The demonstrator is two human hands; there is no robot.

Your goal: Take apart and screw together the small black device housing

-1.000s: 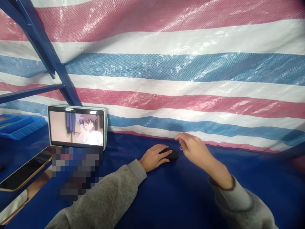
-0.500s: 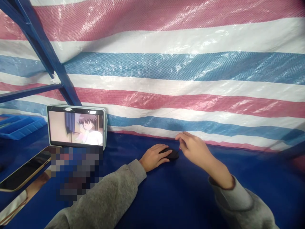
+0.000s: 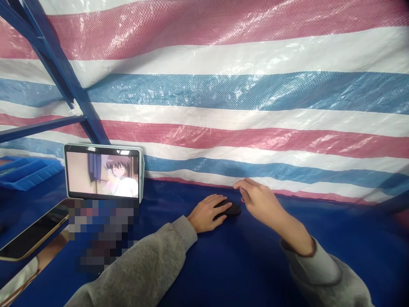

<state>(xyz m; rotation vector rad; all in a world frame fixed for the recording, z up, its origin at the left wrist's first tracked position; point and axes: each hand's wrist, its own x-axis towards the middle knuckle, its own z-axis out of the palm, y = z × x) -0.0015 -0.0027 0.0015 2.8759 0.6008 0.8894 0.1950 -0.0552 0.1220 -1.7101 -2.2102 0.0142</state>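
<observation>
A black computer mouse [image 3: 234, 208] lies on the dark blue tabletop. My left hand [image 3: 211, 213] grips it from the left, with fingers over its top and the thumb along the near side. Just to the right, my right hand [image 3: 257, 197] is raised with its fingers pinched together. Below those fingers shows a thin tool [image 3: 242, 200] with a red part and a slim dark shaft that points down at the right end of the mouse. Most of this tool is hidden by the hand, and its exact kind cannot be made out.
At the left a tablet [image 3: 104, 172] stands propped, playing a cartoon. A phone [image 3: 35, 232] is in front of it, beside a blurred-out patch. Farther left sits a blue compartment tray [image 3: 32, 172]. Behind the table hangs a striped tarp [image 3: 243, 91], with a blue metal frame [image 3: 60, 76].
Both hands keep their places at the mouse, with only slight finger movement. The whole view has shifted down a little.
</observation>
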